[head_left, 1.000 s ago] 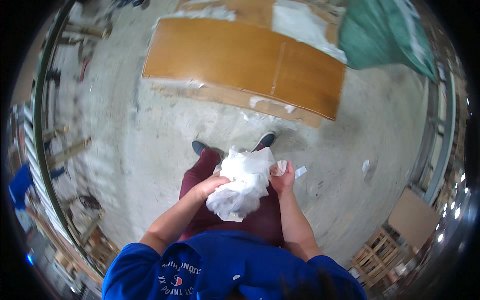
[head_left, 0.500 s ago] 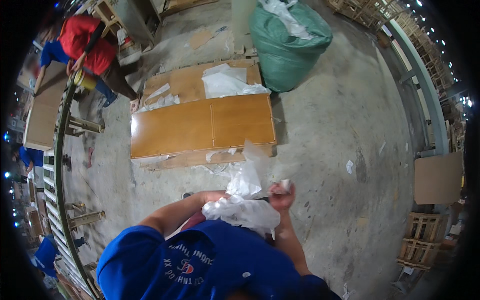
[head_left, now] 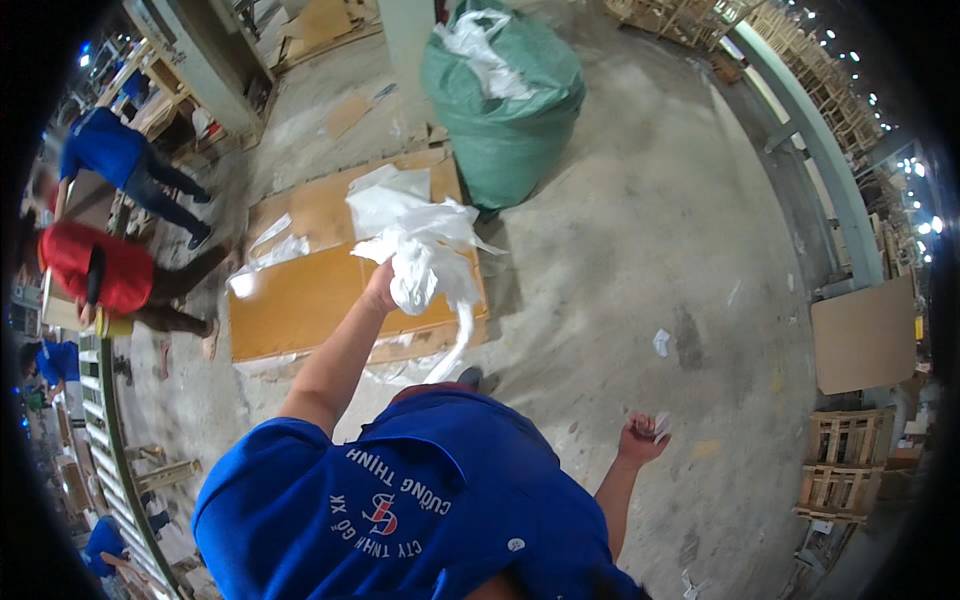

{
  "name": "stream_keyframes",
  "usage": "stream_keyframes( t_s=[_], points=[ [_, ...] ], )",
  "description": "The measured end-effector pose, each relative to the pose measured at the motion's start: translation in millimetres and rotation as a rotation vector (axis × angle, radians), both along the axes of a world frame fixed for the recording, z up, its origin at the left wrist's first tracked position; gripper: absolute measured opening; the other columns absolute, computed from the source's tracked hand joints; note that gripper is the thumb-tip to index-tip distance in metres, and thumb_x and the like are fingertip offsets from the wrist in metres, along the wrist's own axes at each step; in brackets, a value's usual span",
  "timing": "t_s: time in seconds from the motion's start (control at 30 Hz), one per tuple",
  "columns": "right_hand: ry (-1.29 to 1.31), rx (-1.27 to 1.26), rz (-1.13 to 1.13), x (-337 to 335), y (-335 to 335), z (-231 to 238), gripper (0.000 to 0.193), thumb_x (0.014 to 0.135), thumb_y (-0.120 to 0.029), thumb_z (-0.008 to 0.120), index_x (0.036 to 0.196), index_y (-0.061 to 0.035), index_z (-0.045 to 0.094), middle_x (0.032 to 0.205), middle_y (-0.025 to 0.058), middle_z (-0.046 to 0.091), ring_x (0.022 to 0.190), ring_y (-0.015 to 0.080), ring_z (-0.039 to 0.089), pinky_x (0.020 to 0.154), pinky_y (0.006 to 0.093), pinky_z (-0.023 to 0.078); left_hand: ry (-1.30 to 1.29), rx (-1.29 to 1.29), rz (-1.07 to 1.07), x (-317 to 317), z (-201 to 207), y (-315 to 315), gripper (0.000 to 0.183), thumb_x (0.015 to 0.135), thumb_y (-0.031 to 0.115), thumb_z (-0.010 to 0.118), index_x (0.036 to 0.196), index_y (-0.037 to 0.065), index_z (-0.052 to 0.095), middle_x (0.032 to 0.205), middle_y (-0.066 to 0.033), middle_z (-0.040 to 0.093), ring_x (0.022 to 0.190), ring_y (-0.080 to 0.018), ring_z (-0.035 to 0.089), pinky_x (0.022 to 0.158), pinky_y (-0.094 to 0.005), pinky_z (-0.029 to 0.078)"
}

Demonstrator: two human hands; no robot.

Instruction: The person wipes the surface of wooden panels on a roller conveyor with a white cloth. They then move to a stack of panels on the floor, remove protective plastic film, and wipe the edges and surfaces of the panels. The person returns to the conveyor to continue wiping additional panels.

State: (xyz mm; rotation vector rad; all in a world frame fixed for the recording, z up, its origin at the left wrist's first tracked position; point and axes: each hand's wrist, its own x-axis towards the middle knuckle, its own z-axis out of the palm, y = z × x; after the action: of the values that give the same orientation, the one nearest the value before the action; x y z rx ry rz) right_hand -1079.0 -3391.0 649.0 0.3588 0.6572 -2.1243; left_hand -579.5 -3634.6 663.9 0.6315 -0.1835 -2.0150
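Observation:
My left hand point(head_left: 383, 288) reaches forward, closed on a bunched wad of thin white plastic sheeting point(head_left: 415, 270). Loose ends of it trail toward me and hang in front of a brown wooden panel point(head_left: 290, 315). Off to my right, low over the floor, my right hand point(head_left: 643, 440) has its fingers curled around a small white scrap point(head_left: 661, 428). Whether that scrap is paper or film I cannot tell. Beyond my left hand stands a large green sack point(head_left: 520, 150), with white sheeting point(head_left: 485, 50) bulging from its mouth.
Brown cardboard point(head_left: 300, 215) with white wrapping lies beyond the panel. A person in red point(head_left: 105, 268) and a person in blue point(head_left: 108, 150) stand by a roller conveyor point(head_left: 115, 440) at left. Wooden pallets point(head_left: 848, 465) and a cardboard sheet point(head_left: 865, 335) are at right.
My left hand has moved forward with the sheeting, from near my body to over the panel. My right hand has swung out to the right with its scrap. My view has shifted.

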Motion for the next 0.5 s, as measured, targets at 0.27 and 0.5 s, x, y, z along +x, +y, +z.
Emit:
stream_keyframes(
  t_s=[0.27, 0.5],
  points=[
    [-0.097, -0.126, -0.132, -51.2, -20.7, -16.4, 0.033, 0.091, -0.029, 0.037, 0.083, -0.0018, 0.055, 0.076, 0.0085, 0.056, 0.069, 0.0206, 0.052, 0.063, 0.0349, 0.037, -0.268, 0.051, 0.468, -65.0, 11.9, -190.1, 0.038, 0.093, 0.031, 0.046, 0.116, 0.002, 0.052, 0.11, -0.0125, 0.061, 0.099, -0.0292, 0.061, 0.087, -0.047, 0.049],
    [0.262, 0.351, -0.073, -154.7, -142.3, 2.4, 0.047, 0.095, -0.009, 0.034, 0.136, -0.0302, 0.035, 0.097, 0.0068, 0.057, 0.061, 0.0146, 0.05, 0.05, 0.0279, 0.045, -0.321, -0.052, 0.795, -80.6, 45.9, -310.0, 0.041, 0.091, 0.025, 0.05, 0.124, 0.003, 0.043, 0.118, -0.015, 0.055, 0.105, -0.0334, 0.058, 0.086, -0.0538, 0.049]
  ],
)
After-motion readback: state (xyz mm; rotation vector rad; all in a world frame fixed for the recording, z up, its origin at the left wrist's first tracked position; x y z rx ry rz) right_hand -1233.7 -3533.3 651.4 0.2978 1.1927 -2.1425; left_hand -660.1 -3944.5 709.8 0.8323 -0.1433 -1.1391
